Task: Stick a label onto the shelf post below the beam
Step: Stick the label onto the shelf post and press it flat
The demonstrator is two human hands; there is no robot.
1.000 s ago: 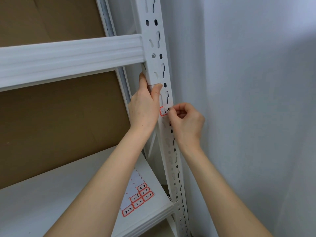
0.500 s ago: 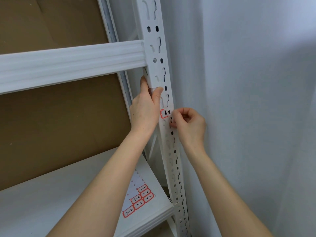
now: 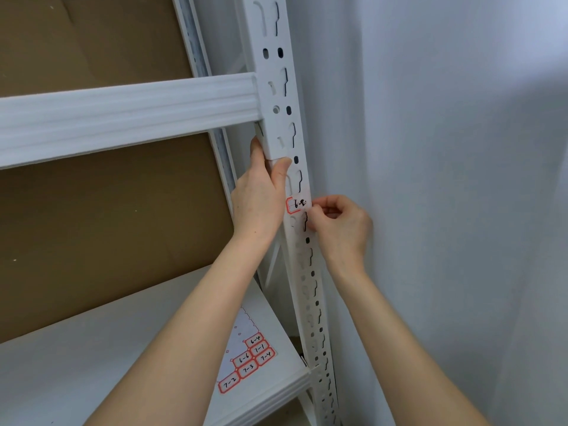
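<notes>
A white slotted shelf post (image 3: 310, 272) rises at the centre, with a white beam (image 3: 123, 115) joining it from the left. Below the beam a small red-bordered label (image 3: 296, 205) with black handwriting lies on the post's face. My left hand (image 3: 261, 195) grips the post just under the beam, thumb on the front and fingers behind. My right hand (image 3: 341, 224) sits at the post's right edge, its curled fingers pinching the label's right end. Part of the label is hidden by both hands.
A sheet of red-bordered labels (image 3: 246, 361) lies on the white shelf board (image 3: 76, 364) below. Brown cardboard (image 3: 92, 226) backs the shelf. A pale wall (image 3: 445, 179) stands close to the right of the post.
More of the label now shows flat on the post. The view has shifted slightly, so the beam and hands sit lower in frame. Both hands keep their places.
</notes>
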